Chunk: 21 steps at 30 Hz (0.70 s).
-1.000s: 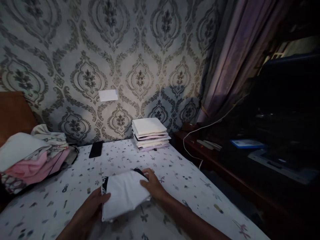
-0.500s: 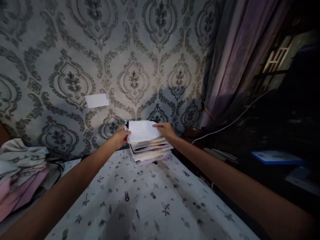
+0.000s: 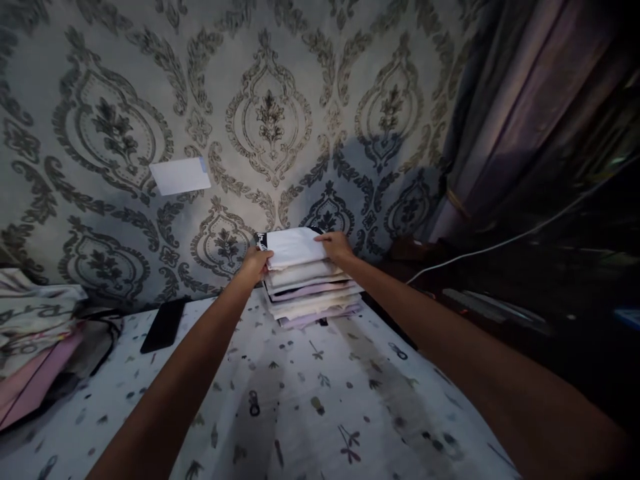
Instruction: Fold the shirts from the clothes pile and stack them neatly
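A stack of folded clothes (image 3: pixel 313 293) stands on the patterned bedsheet, close to the wall. On top lies a white folded garment (image 3: pixel 295 248) with a black printed patch at its left end. My left hand (image 3: pixel 256 263) grips the left edge of this garment, thumb on top and fingers mostly hidden behind. At the right edge my right hand (image 3: pixel 337 247) holds the same garment, with a finger stretched over its upper face. Cream, lilac and dark layers show below it.
A black phone (image 3: pixel 164 325) lies on the bedsheet (image 3: pixel 300 400) to the left. Loose clothes (image 3: pixel 35 327) are heaped at the far left. A white card (image 3: pixel 181 176) is on the patterned wallpaper. A pale cable (image 3: pixel 500 245) runs across the dark right side, near a curtain (image 3: pixel 505 133).
The view has shifted closer, and the phone now shows fully beside my left arm. Both hands stay on the white garment, which sits squarely on the stack.
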{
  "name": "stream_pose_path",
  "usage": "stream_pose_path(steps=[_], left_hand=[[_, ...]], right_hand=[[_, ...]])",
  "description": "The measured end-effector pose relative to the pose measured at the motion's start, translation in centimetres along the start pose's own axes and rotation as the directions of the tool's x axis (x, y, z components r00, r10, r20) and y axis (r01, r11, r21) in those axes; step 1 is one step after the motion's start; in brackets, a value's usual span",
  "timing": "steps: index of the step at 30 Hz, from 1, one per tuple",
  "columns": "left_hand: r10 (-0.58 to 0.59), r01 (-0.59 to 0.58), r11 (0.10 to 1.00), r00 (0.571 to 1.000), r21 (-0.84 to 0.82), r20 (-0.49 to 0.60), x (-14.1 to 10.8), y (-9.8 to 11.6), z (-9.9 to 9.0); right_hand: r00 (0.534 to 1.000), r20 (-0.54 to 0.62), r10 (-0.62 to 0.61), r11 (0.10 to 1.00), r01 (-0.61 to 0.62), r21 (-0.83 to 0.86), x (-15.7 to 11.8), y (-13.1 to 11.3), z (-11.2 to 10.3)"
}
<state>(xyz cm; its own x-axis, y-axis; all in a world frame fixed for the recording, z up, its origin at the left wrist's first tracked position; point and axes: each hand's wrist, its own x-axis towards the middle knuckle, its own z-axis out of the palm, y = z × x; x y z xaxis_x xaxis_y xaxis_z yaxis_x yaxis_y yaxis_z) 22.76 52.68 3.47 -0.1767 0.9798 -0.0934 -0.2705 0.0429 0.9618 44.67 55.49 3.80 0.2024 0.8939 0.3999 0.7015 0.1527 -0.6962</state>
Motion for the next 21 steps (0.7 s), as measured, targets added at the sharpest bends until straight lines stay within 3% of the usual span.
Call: stream_pose_path(steps=[4,7,9,12,13,17,21], left_hand=[[0.033,-0.031,0.994,0.999,0.104,-0.019,-1.3,1.2,0.1],[0.054,-0.041,0.988,0.995,0.147,-0.084,-3.4,0.8,-1.0],[0.063,-0.040,0.985,0.989,0.165,-0.132,-5.9,-0.5,-2.9],[0.083,-0.067,0.973,0.994,0.223,-0.066,-11.3,-3.5,-7.7],[0.080,-0.070,0.967,0.996,0.246,-0.032,-13.5,-4.4,-9.6],[0.081,-0.074,0.927,0.997,0.368,-0.004,-21.1,-6.3,-18.4],[0.247,-0.155,0.774,0.967,0.614,-0.067,-24.3,-4.7,-27.4]], right_hand=[[0.999,-0.033,-0.023,0.992,0.019,-0.124,-1.3,-2.3,-1.0],[0.963,-0.034,-0.267,0.920,0.244,-0.306,-3.5,-4.9,0.2],[0.910,0.089,-0.404,0.821,0.404,-0.402,-4.9,-6.1,1.8],[0.880,0.321,-0.350,0.792,0.461,-0.401,-5.9,-6.5,4.5],[0.882,0.339,-0.326,0.805,0.447,-0.389,-5.9,-6.3,5.2],[0.854,0.328,-0.403,0.830,0.492,-0.263,-5.4,-6.2,5.6],[0.836,0.215,-0.505,0.803,0.546,-0.239,-8.1,-7.3,3.6]])
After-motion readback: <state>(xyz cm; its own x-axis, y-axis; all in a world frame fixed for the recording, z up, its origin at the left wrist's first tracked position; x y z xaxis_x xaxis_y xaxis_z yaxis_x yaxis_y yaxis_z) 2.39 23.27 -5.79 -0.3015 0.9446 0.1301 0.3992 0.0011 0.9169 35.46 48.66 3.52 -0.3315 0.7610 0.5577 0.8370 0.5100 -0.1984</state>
